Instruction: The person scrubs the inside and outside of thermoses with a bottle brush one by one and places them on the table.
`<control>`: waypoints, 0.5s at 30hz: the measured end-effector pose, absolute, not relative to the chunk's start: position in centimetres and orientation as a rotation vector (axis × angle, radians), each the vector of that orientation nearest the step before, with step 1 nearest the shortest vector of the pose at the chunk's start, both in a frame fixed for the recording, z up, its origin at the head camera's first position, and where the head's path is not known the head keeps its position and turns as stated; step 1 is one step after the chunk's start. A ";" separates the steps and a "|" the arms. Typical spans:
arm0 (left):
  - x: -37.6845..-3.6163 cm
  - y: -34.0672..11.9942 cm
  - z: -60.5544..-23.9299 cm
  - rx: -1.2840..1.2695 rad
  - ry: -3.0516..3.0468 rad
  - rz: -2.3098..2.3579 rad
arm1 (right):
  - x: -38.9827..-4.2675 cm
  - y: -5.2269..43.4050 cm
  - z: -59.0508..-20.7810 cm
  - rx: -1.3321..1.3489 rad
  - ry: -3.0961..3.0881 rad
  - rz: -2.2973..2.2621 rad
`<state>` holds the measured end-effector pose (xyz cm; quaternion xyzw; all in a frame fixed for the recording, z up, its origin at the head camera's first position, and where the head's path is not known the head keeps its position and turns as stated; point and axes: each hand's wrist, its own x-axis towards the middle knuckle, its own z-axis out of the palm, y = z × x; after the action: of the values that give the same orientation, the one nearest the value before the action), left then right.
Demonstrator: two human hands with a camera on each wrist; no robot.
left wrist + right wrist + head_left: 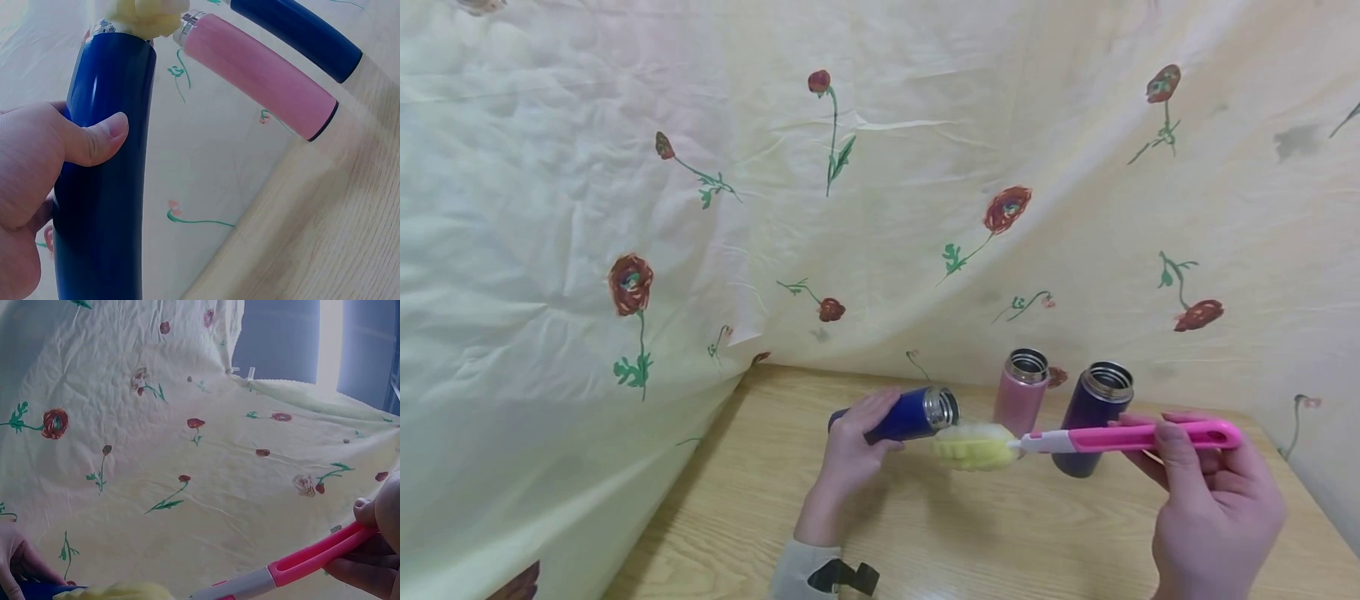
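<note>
Nearest the head camera, the right hand (1213,500) gripped the pink handle of a brush (1120,437), fingers and thumb curled round its far end. The brush lay almost level, its long axis running left from that hand, white neck then yellow sponge (973,446) at the tip. Further off, the left hand (853,446) held a blue flask (902,415) tipped onto its side, clear of the table (737,492), thumb across the barrel and fingers wrapped behind, as the left wrist view showed plainly. The flask's steel mouth (942,407) faced right, toward the sponge.

That was the relation that counted: sponge and mouth met end to end, the sponge touching or just below the rim, with the two long axes close to one line but the flask tilted slightly upward. In the left wrist view the sponge sat right at the opening; whether any of it was inside could not be told.

A pink flask (1021,392) and a dark purple flask (1093,412) stood upright and uncapped just behind the brush, before a flowered cloth (880,208).
</note>
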<state>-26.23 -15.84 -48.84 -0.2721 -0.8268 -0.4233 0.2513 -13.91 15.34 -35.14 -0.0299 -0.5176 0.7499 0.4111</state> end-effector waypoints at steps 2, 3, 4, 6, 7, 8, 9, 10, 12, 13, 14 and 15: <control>-26.2 -15.9 -48.8 -0.736 -2.253 -1.169 | -13.9 15.4 -35.2 -0.074 -1.284 1.893; -26.2 -15.9 -48.8 -0.733 -2.255 -1.177 | -13.9 15.4 -35.2 -0.077 -1.281 1.894; -26.1 -15.9 -48.8 -0.730 -2.256 -1.185 | -13.9 15.4 -35.2 -0.078 -1.271 1.898; -26.1 -15.9 -48.7 -0.728 -2.252 -1.197 | -13.9 15.4 -35.2 -0.080 -1.257 1.901; -26.1 -15.9 -48.7 -0.728 -2.250 -1.202 | -13.9 15.4 -35.2 -0.075 -1.253 1.896; -26.1 -15.9 -48.7 -0.725 -2.248 -1.207 | -13.9 15.3 -35.2 -0.058 -1.229 1.905; -26.1 -15.9 -48.7 -0.718 -2.249 -1.218 | -14.0 15.3 -35.2 -0.042 -1.211 1.906; -26.0 -15.9 -48.7 -0.713 -2.247 -1.231 | -14.0 15.3 -35.2 -0.015 -1.179 1.913; -25.9 -15.9 -48.6 -0.694 -2.254 -1.262 | -14.1 15.2 -35.3 0.049 -1.115 1.931; -25.8 -15.9 -48.6 -0.684 -2.259 -1.278 | -14.2 15.2 -35.4 0.084 -1.080 1.940; -25.8 -15.9 -48.6 -0.671 -2.266 -1.292 | -14.3 15.2 -35.5 0.117 -1.046 1.949; -25.7 -15.9 -48.5 -0.664 -2.272 -1.303 | -14.3 15.2 -35.5 0.135 -1.032 1.950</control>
<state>-25.72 -15.87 -48.52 -0.2399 -0.8205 -0.4708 0.2180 -14.29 15.18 -35.50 0.0548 -0.4172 0.7884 0.4488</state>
